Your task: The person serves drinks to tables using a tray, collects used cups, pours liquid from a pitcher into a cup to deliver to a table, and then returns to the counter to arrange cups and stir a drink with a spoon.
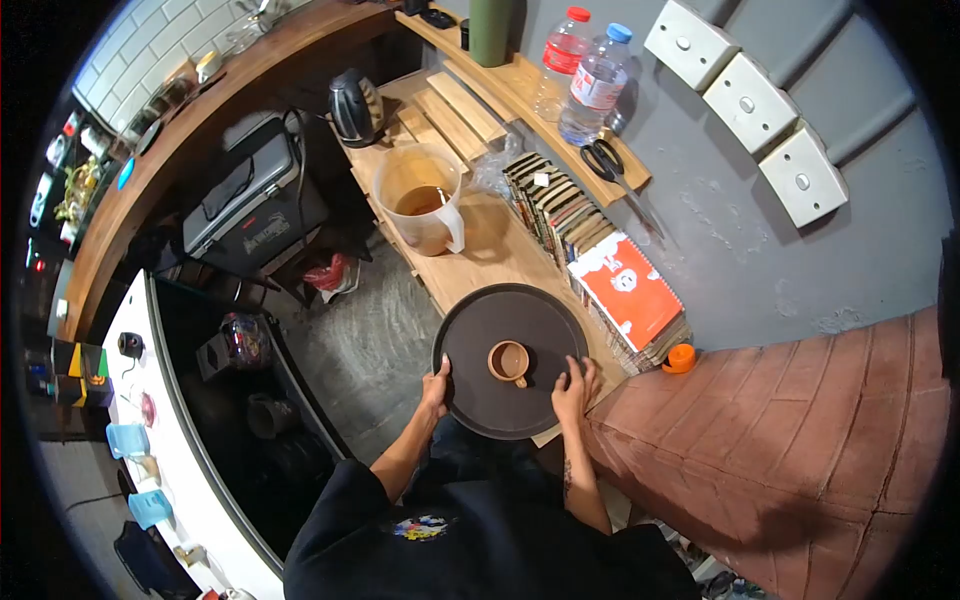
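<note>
A round dark tray (470, 340) lies level over the near end of the wooden bench. On it, near the middle, stands a small brown cup (508, 361) with its handle toward the lower right. My left hand (436, 388) grips the tray's left rim, thumb at the edge. At the right rim is my right hand (575, 388), its fingers apart and curved over the tray's edge, not around the cup. Beyond the tray, a large translucent jug (418, 200) holds some brown liquid, its handle to the right.
A kettle (356, 108) stands behind the jug. Along the wall are stacked books (570, 215), a red notebook (628, 290), bottles (597, 90) and scissors (604, 160) on a shelf. Brick-like red masonry (780, 430) borders the right; a white counter (190, 450) stands left.
</note>
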Tool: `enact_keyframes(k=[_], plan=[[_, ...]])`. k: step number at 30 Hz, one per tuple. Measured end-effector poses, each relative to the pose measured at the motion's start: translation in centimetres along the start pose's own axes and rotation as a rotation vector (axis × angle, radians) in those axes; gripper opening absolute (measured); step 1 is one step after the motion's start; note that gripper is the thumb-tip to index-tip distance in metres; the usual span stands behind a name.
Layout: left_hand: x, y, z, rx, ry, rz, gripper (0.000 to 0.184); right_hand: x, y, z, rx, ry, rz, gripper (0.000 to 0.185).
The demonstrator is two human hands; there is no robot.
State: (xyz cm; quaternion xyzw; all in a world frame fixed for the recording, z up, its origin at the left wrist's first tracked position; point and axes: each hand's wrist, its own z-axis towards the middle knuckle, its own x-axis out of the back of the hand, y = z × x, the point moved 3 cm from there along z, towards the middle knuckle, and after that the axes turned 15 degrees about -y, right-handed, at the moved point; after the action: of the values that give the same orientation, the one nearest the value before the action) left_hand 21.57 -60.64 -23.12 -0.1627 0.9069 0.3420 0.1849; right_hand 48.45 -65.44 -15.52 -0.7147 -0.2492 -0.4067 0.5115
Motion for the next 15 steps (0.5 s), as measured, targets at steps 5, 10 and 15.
enact_keyframes(k=[5,10,15], plan=[[-2.2,-0.4,2.4,-0.071,0.038,0.016,0.059,-5.2,-0.2,-0.1,-0.04,-0.449,0.9,0.025],[-2.0,-0.8,4.2,-0.062,0.144,0.374,0.096,-5.5,-1.0,0.2,-0.163,-0.578,1.052,0.031],[1.2,-0.9,3.8,0.002,0.174,0.602,0.106,-7.1,0.3,1.3,-0.145,-0.663,1.198,0.027]])
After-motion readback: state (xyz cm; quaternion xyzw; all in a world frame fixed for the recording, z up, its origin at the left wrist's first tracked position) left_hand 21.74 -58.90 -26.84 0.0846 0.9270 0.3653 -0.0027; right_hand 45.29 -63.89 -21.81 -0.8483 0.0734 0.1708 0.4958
